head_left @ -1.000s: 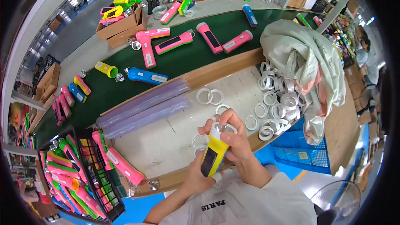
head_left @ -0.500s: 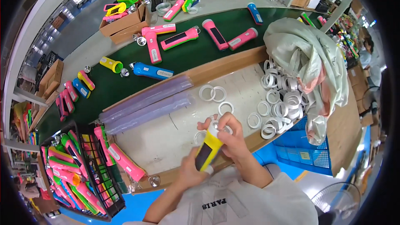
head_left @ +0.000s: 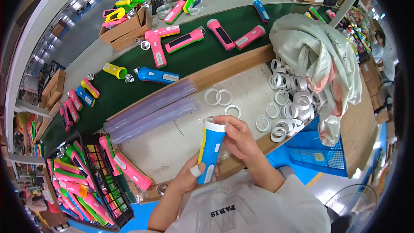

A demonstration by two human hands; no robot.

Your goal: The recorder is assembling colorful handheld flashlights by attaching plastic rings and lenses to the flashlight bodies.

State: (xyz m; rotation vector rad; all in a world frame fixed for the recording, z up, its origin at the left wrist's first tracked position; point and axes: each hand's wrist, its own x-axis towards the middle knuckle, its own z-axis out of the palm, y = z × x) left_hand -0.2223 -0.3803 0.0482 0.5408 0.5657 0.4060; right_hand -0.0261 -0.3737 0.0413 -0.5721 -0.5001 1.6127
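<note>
My left hand [head_left: 189, 176] grips the lower body of a blue and yellow flashlight [head_left: 210, 151], held upright over the near table edge. A white ring [head_left: 214, 125] sits on the flashlight's top end, and my right hand [head_left: 238, 137] closes its fingers around that ring. A pile of loose white rings [head_left: 288, 105] lies on the worktable to the right. Two more white rings [head_left: 217, 97] lie just beyond my hands.
A green conveyor belt [head_left: 129, 99] carries pink, blue and yellow flashlights. Long clear purple tubes [head_left: 151, 110] lie across the table. A black crate [head_left: 86, 181] of flashlights stands at lower left, a crumpled plastic bag [head_left: 319, 56] at right, a cardboard box [head_left: 125, 28] beyond. Another person's hands work at the far end.
The flashlight has turned in my hands from its yellow side to its blue side and now stands more upright. My right hand stays on the white ring at its top.
</note>
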